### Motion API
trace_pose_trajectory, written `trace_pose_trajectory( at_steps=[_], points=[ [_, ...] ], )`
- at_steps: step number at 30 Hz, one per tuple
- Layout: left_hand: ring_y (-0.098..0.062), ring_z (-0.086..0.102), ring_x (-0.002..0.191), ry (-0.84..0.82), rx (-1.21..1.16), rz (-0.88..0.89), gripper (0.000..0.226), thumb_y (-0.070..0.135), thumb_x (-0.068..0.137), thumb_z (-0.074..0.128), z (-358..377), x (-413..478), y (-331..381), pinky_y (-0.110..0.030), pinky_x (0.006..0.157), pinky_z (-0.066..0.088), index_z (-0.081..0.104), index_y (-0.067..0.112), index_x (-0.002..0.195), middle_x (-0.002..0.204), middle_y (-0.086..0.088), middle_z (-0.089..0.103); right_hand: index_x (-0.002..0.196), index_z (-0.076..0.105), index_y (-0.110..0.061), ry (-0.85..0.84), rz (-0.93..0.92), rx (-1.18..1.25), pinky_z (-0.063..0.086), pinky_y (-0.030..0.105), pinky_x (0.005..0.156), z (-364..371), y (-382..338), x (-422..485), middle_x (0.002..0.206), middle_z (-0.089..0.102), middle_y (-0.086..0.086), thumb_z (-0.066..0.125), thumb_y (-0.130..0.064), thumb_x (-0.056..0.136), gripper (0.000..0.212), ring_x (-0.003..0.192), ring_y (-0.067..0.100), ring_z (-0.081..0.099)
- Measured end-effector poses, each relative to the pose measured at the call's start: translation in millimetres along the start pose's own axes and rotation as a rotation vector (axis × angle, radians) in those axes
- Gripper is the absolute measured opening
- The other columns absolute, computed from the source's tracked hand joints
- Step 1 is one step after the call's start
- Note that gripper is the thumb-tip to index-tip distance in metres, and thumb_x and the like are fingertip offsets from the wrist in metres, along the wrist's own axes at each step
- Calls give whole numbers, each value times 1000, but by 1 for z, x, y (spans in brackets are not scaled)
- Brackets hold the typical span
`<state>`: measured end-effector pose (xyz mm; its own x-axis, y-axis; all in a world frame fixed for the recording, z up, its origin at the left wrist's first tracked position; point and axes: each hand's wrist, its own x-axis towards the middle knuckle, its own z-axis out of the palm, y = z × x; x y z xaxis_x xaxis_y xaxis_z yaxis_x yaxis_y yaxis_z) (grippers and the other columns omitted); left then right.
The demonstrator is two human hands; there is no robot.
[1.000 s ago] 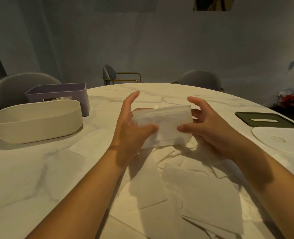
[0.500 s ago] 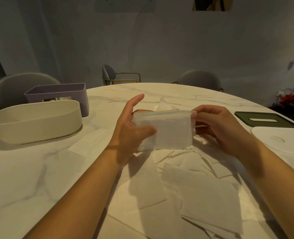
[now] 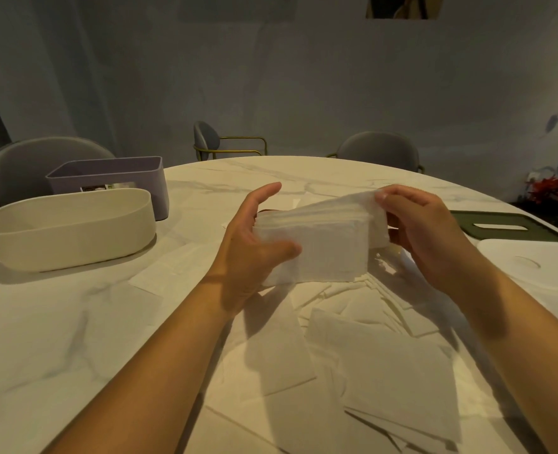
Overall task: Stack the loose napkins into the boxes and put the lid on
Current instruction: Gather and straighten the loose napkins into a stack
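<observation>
Napkin stack (image 3: 330, 253) held above the worktop (image 3: 42, 339), long axis left-right, top right sheets fanned upward. Left hand (image 3: 248, 253) clamps the left end, thumb in front. Right hand (image 3: 425, 234) pinches the lifted corner with curled fingers (image 3: 383, 195). Cream box (image 3: 68, 234) stands far left, well apart.

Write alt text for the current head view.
Left hand and right hand hold a stack of napkins above a table strewn with loose napkins. A cream box and a purple box stand open at left; a green lid and a white lid lie at right.
</observation>
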<state>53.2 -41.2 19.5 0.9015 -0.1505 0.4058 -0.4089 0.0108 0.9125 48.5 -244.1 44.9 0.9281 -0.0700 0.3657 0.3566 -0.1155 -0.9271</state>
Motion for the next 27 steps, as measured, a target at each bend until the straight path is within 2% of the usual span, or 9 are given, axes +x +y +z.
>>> trace_pose_trajectory(
  at_steps=[3,6,9,12,15,17,21,24,27],
  points=[
    [-16,53,104,2,11,0,63,0,79,70,0,0,0,-22,77,54,42,44,114,118,16,47,85,65,-27,-96,36,-5,54,19,63,-1,0,-2,76,70,-18,56,-15,92,16,81,10,69],
    [-16,52,104,2,10,-1,62,0,79,70,0,0,1,-21,77,54,42,44,113,120,16,45,85,64,-26,-102,77,36,53,16,57,-2,-1,-1,73,70,-19,56,-12,92,17,75,6,69],
    [-14,52,103,-1,12,-5,62,0,80,69,0,1,0,-19,75,53,42,45,113,120,17,45,87,62,-25,-42,117,58,55,21,61,-4,2,1,88,68,-10,53,-18,95,14,87,17,66],
    [-15,51,104,4,31,-23,61,0,80,69,1,0,1,-26,83,53,42,45,111,125,13,44,96,57,-23,48,102,26,55,19,59,-7,4,2,95,60,-7,49,-23,97,8,86,17,62],
    [-17,50,109,5,36,-31,60,1,80,69,1,-1,2,-30,88,52,42,45,111,128,11,44,103,55,-16,48,106,60,57,22,61,-11,5,4,94,60,-2,49,-24,97,12,80,17,63],
    [-18,50,110,7,51,-36,59,3,81,69,1,-2,3,-31,89,52,42,45,112,127,11,44,100,58,-21,21,168,76,58,29,68,-11,4,4,102,63,-1,54,-28,94,10,91,21,63],
    [-11,52,97,13,94,-68,59,8,82,70,2,-1,4,-33,92,50,39,41,120,118,16,45,97,60,-27,-45,197,9,57,29,66,-10,5,3,101,66,-4,58,-14,92,14,94,25,63],
    [-4,50,89,29,126,-62,56,11,83,70,3,0,6,-30,90,50,39,40,120,110,21,43,98,62,-25,-73,225,25,58,29,64,-12,4,2,101,66,-2,57,-14,93,13,95,26,63],
    [-5,51,91,45,122,-43,54,10,83,70,3,0,5,-27,88,51,42,40,118,112,19,46,96,62,-20,51,221,64,59,35,72,-12,5,4,104,66,-1,55,-15,93,10,97,26,63]
  ],
)
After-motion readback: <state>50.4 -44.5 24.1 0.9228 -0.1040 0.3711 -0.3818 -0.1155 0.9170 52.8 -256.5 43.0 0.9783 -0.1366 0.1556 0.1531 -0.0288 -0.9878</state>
